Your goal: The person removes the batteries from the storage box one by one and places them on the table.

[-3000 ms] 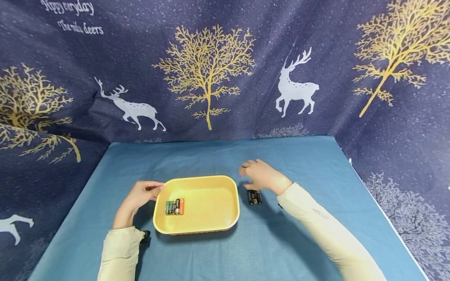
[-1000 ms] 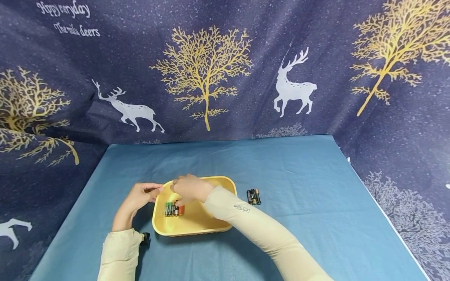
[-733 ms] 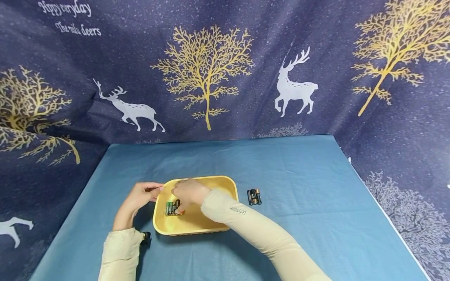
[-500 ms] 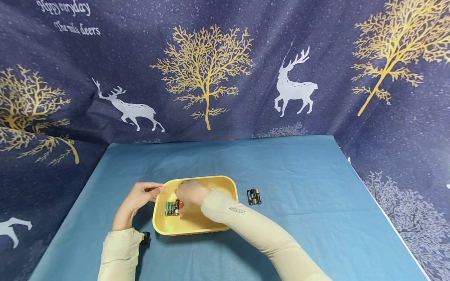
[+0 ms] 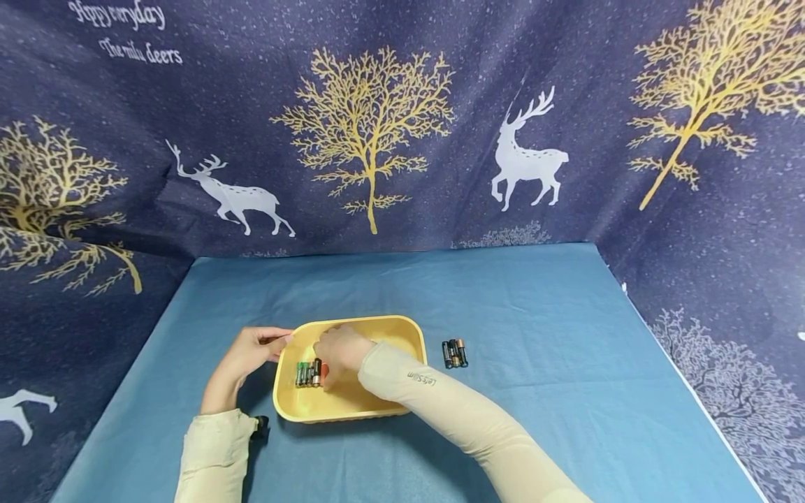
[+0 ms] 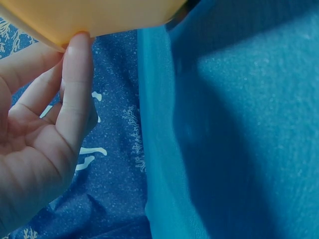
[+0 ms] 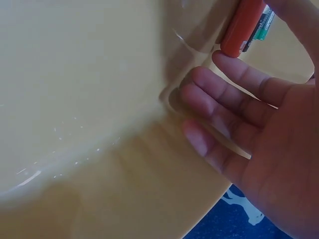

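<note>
Orange battery [image 7: 243,27]: inside the yellow plastic tray [image 5: 396,332], right at the fingers of the right hand [image 5: 344,347]. Right wrist view: index fingertip touches the end of the battery; the other three fingers spread apart, slightly bent, over the tray wall. Thumb goes out of frame along the battery's other end, so can't tell if it's pinched or just nudged. In the head view the hand covers part of the orange battery.

Just left of the right hand's grip, same tray: row of green batteries [image 5: 300,375] and dark batteries [image 5: 316,372], side by side, lying down, orange one at the row's right end. Part of a green one also peeks out behind the orange in the wrist view.

Left hand [image 5: 248,351], further left of that grip: thumb and fingers clamped together on the tray's rim near its far left corner.

Right of the right hand, outside the tray: three black batteries [image 5: 453,351] with copper bands, close together on the blue cloth [image 5: 534,314]. Cream right sleeve [image 5: 465,412] crosses the tray's near right edge behind the grip. Beyond both hands, navy backdrop [image 5: 453,216] with deer and trees.
</note>
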The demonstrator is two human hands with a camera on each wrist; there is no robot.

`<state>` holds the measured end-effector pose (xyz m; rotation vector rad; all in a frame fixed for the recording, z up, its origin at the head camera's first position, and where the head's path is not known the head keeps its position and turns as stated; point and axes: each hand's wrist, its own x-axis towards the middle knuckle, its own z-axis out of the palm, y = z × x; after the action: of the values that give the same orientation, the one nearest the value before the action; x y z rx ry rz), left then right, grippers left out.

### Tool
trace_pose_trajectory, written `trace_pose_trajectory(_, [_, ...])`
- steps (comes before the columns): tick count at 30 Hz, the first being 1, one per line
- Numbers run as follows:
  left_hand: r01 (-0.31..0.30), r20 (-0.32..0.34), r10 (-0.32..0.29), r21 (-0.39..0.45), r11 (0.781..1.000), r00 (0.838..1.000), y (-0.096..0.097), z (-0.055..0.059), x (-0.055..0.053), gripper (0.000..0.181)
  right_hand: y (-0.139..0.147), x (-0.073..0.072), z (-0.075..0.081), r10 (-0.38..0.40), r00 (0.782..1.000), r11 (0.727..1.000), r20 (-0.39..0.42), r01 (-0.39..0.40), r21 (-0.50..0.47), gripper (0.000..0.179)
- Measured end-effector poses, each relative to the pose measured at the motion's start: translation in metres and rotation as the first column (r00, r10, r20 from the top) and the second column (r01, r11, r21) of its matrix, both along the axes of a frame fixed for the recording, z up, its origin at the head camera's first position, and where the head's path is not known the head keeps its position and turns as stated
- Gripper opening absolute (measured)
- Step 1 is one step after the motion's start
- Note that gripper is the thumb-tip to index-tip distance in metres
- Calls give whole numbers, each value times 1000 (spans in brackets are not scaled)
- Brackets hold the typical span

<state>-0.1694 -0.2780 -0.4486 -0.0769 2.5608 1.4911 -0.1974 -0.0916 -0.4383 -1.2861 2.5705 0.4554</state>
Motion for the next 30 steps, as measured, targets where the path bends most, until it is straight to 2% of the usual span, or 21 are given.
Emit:
trace_pose_trajectory(11, [-6,4,6,-15,1000,1000,2,1,1,31,2,1,2,36,999,999,-24,-36,-9,34])
trace_pose_trajectory(22, [-1,-11,0,-12,1000,1000,1,0,1,29,5,0,3,54,998,998,25,-53,-40,37])
trace_pose_trajectory(30, [4,-5,-4,-8,1000,1000,1,1,0,31,8,3,9,77,997,996,-6,-77,-50,36])
